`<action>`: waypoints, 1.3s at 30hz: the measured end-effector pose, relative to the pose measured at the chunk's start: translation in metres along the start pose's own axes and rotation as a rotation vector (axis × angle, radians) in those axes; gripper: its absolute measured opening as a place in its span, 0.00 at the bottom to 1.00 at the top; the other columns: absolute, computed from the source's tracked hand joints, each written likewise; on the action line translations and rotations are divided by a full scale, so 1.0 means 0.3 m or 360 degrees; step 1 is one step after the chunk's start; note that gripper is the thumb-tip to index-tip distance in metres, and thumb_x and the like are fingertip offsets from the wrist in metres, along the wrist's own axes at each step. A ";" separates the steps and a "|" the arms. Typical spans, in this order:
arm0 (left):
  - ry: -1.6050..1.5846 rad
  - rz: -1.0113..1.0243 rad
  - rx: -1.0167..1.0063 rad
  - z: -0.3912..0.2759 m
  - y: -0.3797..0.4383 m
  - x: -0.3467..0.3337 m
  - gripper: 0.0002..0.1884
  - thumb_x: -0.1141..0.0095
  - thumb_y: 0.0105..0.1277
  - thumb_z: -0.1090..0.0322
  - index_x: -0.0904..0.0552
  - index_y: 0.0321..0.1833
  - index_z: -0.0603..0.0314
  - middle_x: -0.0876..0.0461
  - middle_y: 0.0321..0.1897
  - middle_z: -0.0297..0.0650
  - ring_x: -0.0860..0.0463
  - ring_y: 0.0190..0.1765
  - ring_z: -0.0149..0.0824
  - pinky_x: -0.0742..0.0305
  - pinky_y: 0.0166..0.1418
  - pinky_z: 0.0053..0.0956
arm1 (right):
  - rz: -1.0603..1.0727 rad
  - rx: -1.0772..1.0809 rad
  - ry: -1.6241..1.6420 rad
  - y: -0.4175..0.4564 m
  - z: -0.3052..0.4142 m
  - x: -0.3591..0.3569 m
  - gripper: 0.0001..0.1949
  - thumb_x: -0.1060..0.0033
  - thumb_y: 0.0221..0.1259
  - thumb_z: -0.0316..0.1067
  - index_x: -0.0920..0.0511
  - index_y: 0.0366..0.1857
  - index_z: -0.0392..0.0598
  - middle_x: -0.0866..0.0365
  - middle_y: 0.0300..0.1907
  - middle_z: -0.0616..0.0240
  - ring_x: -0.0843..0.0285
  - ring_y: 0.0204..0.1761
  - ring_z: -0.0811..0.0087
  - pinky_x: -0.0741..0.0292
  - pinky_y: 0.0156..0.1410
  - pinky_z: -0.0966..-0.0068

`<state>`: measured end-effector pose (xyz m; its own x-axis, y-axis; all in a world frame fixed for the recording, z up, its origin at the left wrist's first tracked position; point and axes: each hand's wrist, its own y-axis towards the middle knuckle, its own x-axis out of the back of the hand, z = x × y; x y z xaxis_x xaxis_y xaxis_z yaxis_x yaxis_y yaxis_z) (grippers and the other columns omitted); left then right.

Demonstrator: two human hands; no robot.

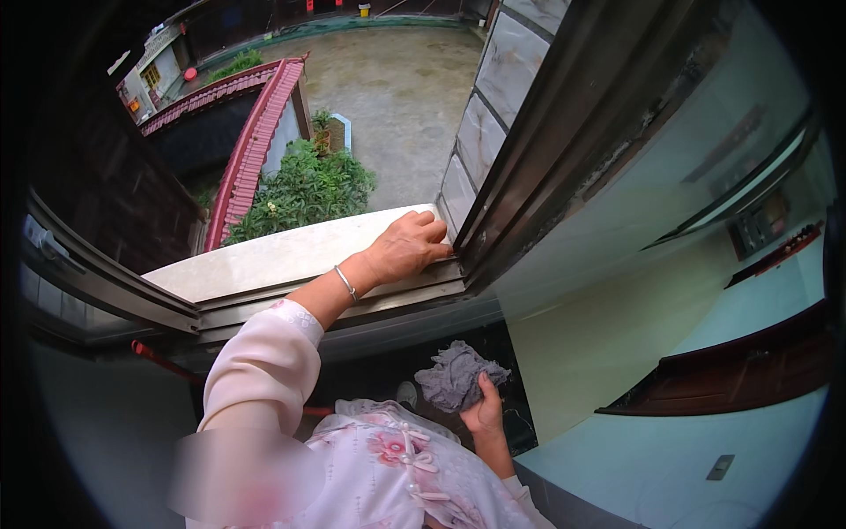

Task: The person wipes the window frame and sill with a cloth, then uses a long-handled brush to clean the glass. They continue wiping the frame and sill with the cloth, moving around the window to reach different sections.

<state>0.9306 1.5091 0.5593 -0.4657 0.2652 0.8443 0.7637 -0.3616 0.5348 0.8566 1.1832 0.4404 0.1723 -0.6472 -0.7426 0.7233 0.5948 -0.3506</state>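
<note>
My left hand (411, 246), with a silver bangle (346, 283) at its wrist, rests palm down at the right corner of an open window. Its fingers are curled over the pale stone sill (284, 254) and the metal window track (330, 301), against the dark frame (529, 145). Whether anything small is under the fingers is hidden. Lower right, in front of my floral blouse, my right hand (484, 411) grips a crumpled grey cloth (458, 378), its thumb pressed on the near edge.
A sliding window sash (112, 264) with a latch stands at the left. Below it is a red pole (162, 360). Outside lie leafy shrubs (310, 188), a wall topped with red tiles (254, 145) and a paved yard (403, 99). A wall switch (720, 467) is at the lower right.
</note>
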 end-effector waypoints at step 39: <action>-0.0314 0.0155 -0.0048 0.029 0.015 -0.008 0.05 0.38 0.61 0.69 0.14 0.40 0.54 0.22 0.40 0.38 0.22 0.46 0.43 0.23 0.50 0.36 | -0.0005 0.0135 -0.0116 0.019 0.008 0.060 0.29 0.41 0.70 0.40 0.34 0.72 0.40 0.27 0.68 0.55 0.29 0.70 0.57 0.34 0.77 0.54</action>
<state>0.9390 1.5147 0.5593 -0.2916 0.3967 0.8704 0.7857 -0.4196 0.4545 0.8655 1.1737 0.4263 0.2160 -0.6837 -0.6971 0.7773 0.5525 -0.3010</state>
